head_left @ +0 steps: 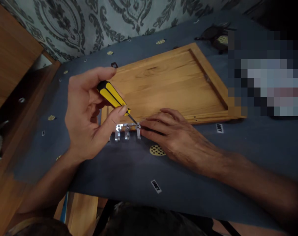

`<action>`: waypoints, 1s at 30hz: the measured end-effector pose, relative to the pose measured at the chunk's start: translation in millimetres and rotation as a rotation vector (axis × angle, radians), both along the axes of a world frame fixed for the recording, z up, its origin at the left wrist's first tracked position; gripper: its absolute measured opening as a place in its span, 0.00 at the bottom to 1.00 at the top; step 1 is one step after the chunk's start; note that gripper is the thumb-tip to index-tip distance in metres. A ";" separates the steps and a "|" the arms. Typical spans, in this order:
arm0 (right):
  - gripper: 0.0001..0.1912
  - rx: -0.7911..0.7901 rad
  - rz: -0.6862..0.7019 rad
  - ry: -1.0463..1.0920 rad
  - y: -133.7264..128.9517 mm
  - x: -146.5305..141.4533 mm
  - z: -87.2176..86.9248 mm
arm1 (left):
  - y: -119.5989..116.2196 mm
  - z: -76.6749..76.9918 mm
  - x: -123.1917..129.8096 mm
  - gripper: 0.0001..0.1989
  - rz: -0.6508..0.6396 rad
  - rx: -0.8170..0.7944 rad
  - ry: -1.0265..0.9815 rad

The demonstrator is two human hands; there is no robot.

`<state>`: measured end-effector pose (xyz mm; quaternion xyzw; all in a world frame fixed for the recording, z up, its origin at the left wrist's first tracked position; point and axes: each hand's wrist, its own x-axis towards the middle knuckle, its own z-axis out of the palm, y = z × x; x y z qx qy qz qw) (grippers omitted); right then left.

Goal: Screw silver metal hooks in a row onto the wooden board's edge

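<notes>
The left hand [87, 111] pinches a yellow-and-black screwdriver [112, 95] between thumb and fingers, its shaft slanting down to the right, the tip at the rightmost hook of a metal hook rack [126, 127]. The rack lies along the near edge of a wooden panel [158, 85] on the dark blue surface [114, 173]. The right hand [175, 134] rests on that edge, fingertips beside the rack's right end; whether they grip it, I cannot tell.
</notes>
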<state>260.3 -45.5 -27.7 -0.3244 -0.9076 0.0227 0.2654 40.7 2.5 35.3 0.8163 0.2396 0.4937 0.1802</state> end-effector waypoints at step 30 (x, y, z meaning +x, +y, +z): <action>0.19 0.014 -0.023 -0.018 -0.4 -1.5 -1.8 | -0.2 -2.2 -2.1 0.30 0.056 0.117 0.106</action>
